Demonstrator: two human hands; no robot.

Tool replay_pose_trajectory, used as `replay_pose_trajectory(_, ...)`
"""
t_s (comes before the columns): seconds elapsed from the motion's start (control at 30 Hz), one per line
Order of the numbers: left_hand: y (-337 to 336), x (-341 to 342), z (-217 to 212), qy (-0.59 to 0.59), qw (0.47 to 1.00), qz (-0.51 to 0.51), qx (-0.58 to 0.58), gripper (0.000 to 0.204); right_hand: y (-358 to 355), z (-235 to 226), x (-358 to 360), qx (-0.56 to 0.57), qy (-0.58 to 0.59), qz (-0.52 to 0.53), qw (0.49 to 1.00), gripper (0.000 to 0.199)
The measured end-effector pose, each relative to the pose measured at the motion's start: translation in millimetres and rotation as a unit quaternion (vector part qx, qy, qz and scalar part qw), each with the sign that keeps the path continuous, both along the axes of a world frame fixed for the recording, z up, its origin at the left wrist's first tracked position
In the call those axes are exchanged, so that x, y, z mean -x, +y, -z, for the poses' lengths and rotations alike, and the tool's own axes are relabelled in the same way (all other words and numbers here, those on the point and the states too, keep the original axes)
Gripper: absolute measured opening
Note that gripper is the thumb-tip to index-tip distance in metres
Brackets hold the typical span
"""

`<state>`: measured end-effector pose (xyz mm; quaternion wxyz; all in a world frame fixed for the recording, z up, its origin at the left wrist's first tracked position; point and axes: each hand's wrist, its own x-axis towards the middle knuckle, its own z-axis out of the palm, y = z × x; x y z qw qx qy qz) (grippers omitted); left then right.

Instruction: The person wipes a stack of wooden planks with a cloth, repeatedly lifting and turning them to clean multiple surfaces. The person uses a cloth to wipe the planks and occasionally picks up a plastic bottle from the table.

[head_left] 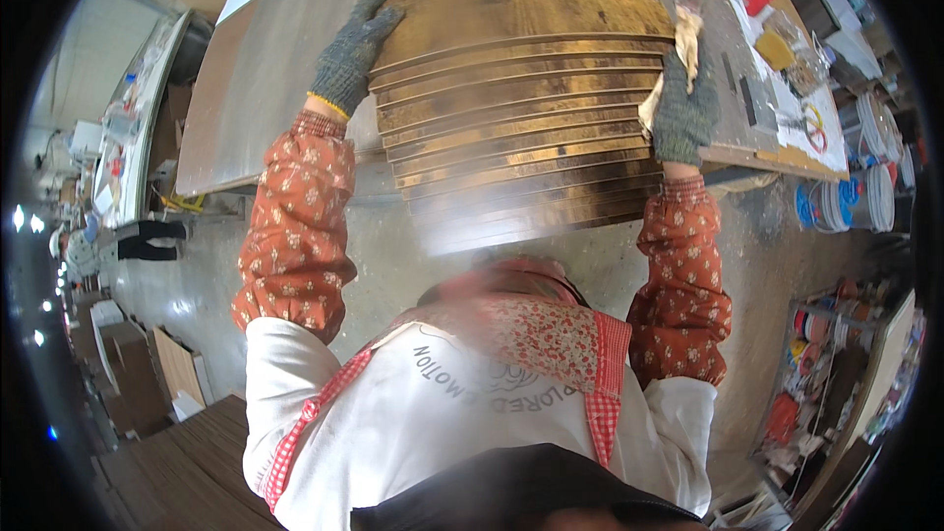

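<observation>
Panels (531, 5) stacked, left hand (351, 57) spread at one edge, right hand (683, 116) gripping cloth (687, 37); steady, even pressure should serve best.

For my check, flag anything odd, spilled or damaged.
A whitish haze blurs the lower edges of the glossy brown stacked boards and the red floral cloth apron; spanning both, it may be glare or a camera smudge. No obvious spill or damage.

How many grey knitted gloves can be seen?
2: one on the left hand, at the stacked boards' left edge; one on the right hand, by their right edge. Others may be hidden in the surrounding clutter.
</observation>
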<state>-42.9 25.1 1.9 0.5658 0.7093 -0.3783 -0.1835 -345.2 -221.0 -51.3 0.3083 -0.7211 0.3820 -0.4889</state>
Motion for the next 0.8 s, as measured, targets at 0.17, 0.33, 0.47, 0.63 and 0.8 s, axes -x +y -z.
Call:
replay_pose_trajectory(0.17,11,-26,17,-0.391,0.914,0.111,-0.014,0.041,22,-26,15,0.363,0.106,-0.113,0.919,0.044)
replay_pose_trajectory(0.33,4,-18,26,-0.293,0.953,0.048,0.06,0.039,50,-58,-8,0.445,0.233,-0.305,0.809,0.056)
replay_pose_trajectory(0.47,-4,-7,23,0.013,0.996,0.011,0.09,0.054,68,-71,-45,0.432,0.255,-0.392,0.771,0.05)
replay_pose_trajectory(0.63,-9,-6,26,0.001,0.991,-0.005,0.131,0.046,106,-74,-102,0.493,0.252,-0.388,0.737,0.024)
replay_pose_trajectory(0.8,-13,-11,36,0.004,0.984,0.015,0.177,0.043,164,-93,-138,0.499,0.254,-0.397,0.727,0.021)
